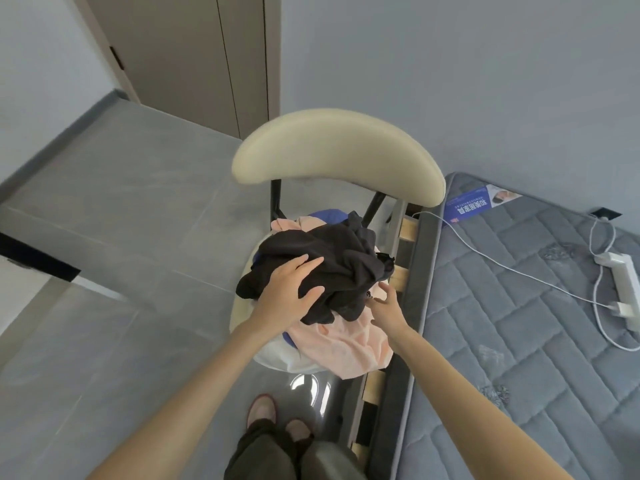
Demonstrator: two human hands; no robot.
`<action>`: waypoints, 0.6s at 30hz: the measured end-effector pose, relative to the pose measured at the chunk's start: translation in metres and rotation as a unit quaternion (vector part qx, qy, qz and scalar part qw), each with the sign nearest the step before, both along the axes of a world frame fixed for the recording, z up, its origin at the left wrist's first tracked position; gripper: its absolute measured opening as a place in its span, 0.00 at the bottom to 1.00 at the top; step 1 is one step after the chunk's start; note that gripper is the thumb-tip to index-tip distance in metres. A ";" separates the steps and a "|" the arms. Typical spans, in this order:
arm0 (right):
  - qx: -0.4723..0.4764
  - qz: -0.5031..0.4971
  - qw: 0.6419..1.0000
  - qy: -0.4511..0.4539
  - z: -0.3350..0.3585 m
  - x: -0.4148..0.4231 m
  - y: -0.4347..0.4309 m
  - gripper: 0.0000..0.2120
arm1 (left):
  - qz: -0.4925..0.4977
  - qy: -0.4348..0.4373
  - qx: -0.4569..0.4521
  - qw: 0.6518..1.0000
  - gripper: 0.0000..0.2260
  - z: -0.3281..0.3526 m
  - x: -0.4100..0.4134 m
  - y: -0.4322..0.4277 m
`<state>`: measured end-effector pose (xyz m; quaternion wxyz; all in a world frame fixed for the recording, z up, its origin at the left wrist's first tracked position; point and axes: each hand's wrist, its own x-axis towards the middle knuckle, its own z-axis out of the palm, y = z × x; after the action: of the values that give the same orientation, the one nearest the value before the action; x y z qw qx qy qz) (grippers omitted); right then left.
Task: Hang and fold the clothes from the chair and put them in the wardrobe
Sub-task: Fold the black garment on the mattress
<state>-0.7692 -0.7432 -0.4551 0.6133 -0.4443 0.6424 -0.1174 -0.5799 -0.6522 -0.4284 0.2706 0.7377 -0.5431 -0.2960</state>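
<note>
The left grip (289,292) lies spread flat on the black garment (332,254), which tops the pile on the seat of the chair (339,150). The right grip (388,308), wide and empty, hovers at that garment's edge on the chair's right. It looks like the first pick-up: both must close and lift it off the peach garment (349,344) beneath, and what else lies under the pile is hidden.

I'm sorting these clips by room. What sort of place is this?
Most likely a bedroom: a bare quilted mattress beside a chair piled with clothes, and what looks like a wardrobe against the wall.
</note>
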 end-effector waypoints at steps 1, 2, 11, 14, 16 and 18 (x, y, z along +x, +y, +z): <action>0.007 0.003 1.000 -0.006 -0.009 0.000 -0.002 0.27 | -0.004 -0.026 0.001 1.000 0.23 -0.010 -0.002 -0.002; 0.017 0.007 1.000 -0.013 -0.019 -0.001 -0.003 0.27 | -0.003 -0.048 0.003 0.999 0.24 -0.022 -0.004 -0.005; 0.035 -0.003 0.989 -0.142 -0.101 -0.015 -0.005 0.26 | 0.069 -0.158 -0.122 0.977 0.21 -0.108 -0.038 -0.003; -0.008 0.009 0.985 -0.171 -0.111 -0.017 -0.006 0.21 | 0.086 -0.134 -0.172 0.972 0.21 -0.123 -0.038 0.000; -0.084 0.019 0.981 -0.174 -0.110 -0.019 -0.006 0.19 | 0.094 -0.114 -0.189 0.971 0.22 -0.128 -0.042 0.004; -0.168 0.019 0.970 -0.177 -0.105 -0.021 -0.005 0.16 | 0.101 -0.100 -0.206 0.968 0.21 -0.131 -0.047 0.010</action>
<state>-0.7905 -0.7480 -0.5600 0.6359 -0.5252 0.4863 -0.2887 -0.6265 -0.6426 -0.5596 0.3897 0.7428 -0.5394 -0.0737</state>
